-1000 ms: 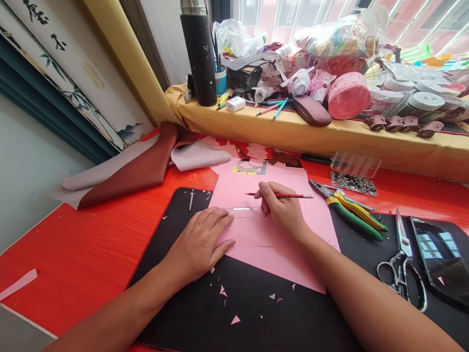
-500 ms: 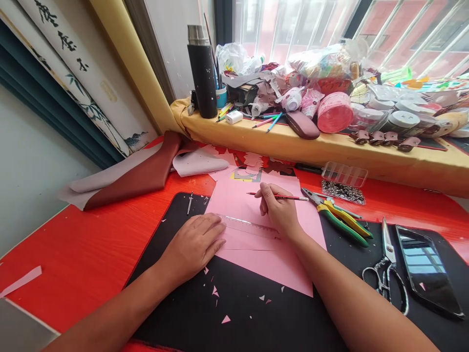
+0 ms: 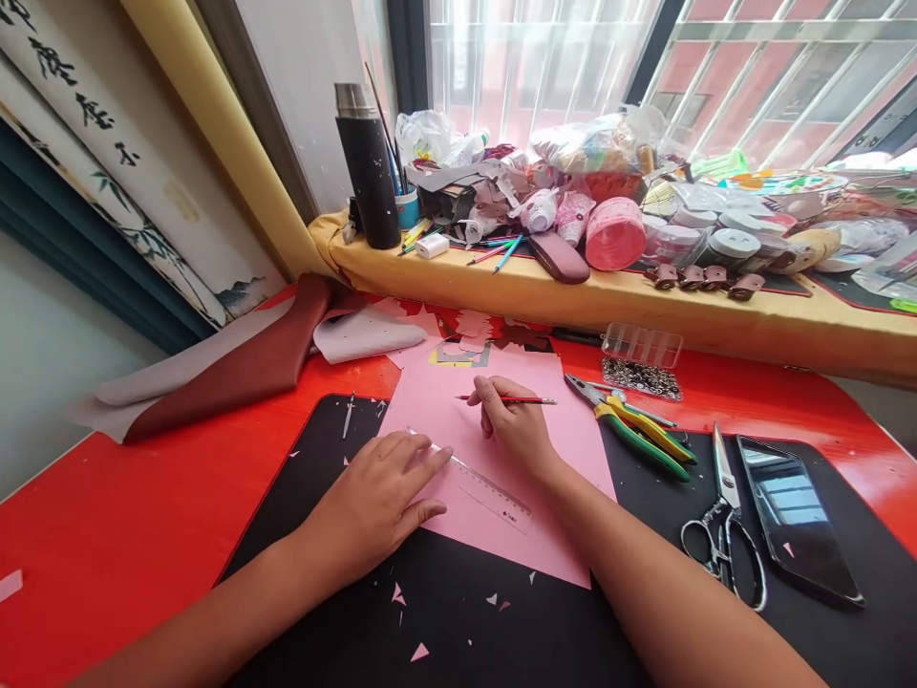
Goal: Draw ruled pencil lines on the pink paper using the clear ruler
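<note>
A sheet of pink paper (image 3: 565, 430) lies at an angle on the black mat (image 3: 530, 626). On the paper rests a clear plastic ruler (image 3: 494, 487), slanting down to the right, its left end partly hidden under my left hand (image 3: 379, 492). The fingers of that hand lie spread and flat over the ruler and paper, with the thumb apart. My right hand (image 3: 512, 420) is closed around a red pencil (image 3: 534, 400), held above the paper beyond the ruler. The pencil's tip points left and seems clear of the sheet.
On the right are pliers (image 3: 649, 440), scissors (image 3: 723, 526), a phone (image 3: 799, 516) and a box of small metal parts (image 3: 641, 363). Rolled brown leather (image 3: 229, 368) lies at the left. A black flask (image 3: 369, 182) stands on the crowded sill. Pink scraps (image 3: 419, 653) dot the mat.
The ruler has turned on the paper, its right end swinging nearer to me. My left thumb has spread further from the fingers. My right hand still holds the pencil. The camera view has shifted.
</note>
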`<action>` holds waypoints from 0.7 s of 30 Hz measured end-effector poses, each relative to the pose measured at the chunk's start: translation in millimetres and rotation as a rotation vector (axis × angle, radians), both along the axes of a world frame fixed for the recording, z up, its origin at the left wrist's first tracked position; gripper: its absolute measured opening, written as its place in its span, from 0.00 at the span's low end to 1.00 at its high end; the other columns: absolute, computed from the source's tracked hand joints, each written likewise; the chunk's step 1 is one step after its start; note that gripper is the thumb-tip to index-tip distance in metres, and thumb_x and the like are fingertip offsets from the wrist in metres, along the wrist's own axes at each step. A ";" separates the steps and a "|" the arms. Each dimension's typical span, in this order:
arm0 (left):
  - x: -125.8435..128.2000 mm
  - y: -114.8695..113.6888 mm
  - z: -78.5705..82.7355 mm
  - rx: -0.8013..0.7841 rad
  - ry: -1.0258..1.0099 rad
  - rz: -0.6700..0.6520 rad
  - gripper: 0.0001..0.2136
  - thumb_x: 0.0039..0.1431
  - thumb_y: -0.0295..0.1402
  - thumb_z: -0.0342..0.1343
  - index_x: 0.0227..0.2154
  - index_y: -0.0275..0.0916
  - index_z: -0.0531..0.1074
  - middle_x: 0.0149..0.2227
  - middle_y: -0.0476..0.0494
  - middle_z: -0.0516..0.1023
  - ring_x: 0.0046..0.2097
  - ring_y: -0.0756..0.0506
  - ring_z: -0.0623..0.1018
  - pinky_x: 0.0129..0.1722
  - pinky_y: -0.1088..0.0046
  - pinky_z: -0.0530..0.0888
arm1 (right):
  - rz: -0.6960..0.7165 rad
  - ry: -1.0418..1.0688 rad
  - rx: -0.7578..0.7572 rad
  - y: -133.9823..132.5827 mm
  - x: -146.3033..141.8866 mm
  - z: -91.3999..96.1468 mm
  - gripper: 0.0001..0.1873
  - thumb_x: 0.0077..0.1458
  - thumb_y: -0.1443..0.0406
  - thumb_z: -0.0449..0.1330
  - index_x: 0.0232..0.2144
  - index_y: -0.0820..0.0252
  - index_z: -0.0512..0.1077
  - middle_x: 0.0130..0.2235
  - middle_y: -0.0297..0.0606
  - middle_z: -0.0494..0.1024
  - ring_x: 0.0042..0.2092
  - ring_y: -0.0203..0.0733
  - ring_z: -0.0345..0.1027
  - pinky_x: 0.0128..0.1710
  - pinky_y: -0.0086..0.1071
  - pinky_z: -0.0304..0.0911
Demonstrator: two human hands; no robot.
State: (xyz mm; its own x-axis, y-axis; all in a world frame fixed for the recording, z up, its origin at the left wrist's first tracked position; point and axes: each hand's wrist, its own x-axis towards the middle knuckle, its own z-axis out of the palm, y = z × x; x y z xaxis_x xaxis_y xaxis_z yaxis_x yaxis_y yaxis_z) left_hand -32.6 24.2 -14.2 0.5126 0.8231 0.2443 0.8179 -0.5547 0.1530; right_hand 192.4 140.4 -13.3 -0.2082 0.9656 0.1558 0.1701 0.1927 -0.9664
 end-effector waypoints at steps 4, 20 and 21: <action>-0.1 11.4 -13.9 -0.001 -0.035 -0.066 0.19 0.78 0.41 0.56 0.66 0.43 0.74 0.67 0.36 0.77 0.68 0.34 0.75 0.68 0.51 0.74 | 0.006 -0.014 -0.017 0.9 -0.4 -1.2 0.32 0.70 0.38 0.58 0.28 0.55 0.78 0.17 0.29 0.69 0.20 0.40 0.65 0.29 0.35 0.65; -2.6 3.8 -22.1 -0.032 -0.115 -0.043 0.21 0.79 0.42 0.52 0.68 0.43 0.71 0.68 0.37 0.75 0.68 0.35 0.74 0.70 0.50 0.72 | 0.016 0.050 -0.060 -0.1 -3.6 -1.2 0.34 0.67 0.35 0.59 0.27 0.55 0.78 0.16 0.28 0.67 0.22 0.40 0.64 0.30 0.36 0.64; -3.0 3.9 -23.5 -0.041 -0.115 -0.045 0.21 0.79 0.41 0.52 0.69 0.43 0.70 0.70 0.37 0.74 0.70 0.35 0.73 0.71 0.50 0.71 | 0.016 0.047 -0.062 -0.1 -3.6 -1.4 0.34 0.67 0.35 0.59 0.27 0.55 0.78 0.16 0.28 0.67 0.22 0.39 0.64 0.31 0.36 0.63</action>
State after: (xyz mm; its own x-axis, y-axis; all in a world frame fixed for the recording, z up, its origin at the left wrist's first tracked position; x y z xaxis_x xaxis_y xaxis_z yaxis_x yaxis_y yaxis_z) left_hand -35.6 28.1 -37.8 0.5196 0.8105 0.2704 0.7680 -0.5817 0.2678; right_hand 188.8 140.4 -14.7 -0.2180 0.9702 0.1055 0.1218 0.1343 -0.9834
